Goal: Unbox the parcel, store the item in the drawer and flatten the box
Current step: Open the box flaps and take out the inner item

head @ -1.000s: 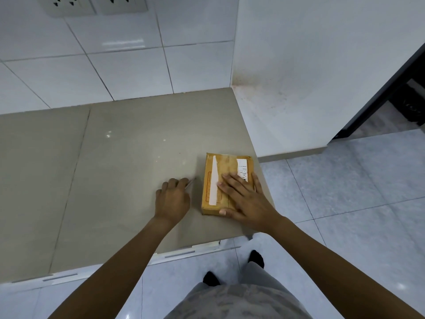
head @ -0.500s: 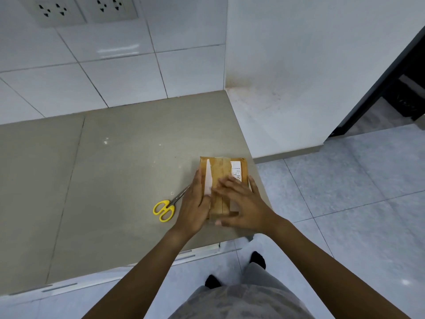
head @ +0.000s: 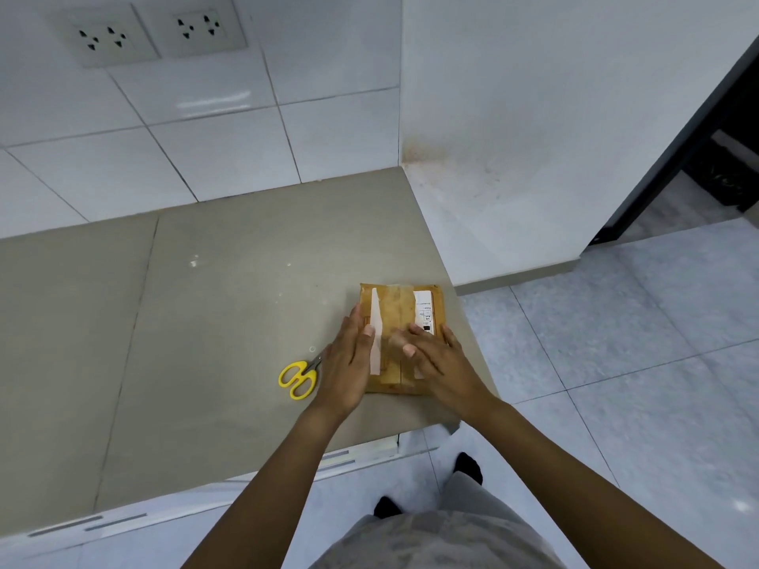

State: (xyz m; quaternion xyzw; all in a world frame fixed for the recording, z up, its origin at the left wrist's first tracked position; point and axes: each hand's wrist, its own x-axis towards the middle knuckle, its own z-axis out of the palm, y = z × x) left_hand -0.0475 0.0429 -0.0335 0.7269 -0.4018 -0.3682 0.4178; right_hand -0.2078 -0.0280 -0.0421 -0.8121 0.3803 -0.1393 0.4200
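A flat brown taped parcel (head: 396, 310) with a white label lies near the right front corner of the beige counter (head: 213, 305). My left hand (head: 349, 359) rests flat along its left side, thumb on a loose white tape strip. My right hand (head: 441, 363) lies over the parcel's near right part, fingers spread and pressing at the tape seam. Neither hand lifts the parcel. Yellow-handled scissors (head: 300, 377) lie on the counter just left of my left hand, untouched.
White tiled wall with two sockets (head: 152, 34) stands behind the counter. A white wall panel (head: 534, 137) bounds the counter's right side. Drawer fronts with handles (head: 88, 523) run under the front edge. Grey floor tiles and my feet lie below right.
My left hand let go of the scissors on the counter and moved right onto the parcel's left side. My right hand stayed on the parcel.
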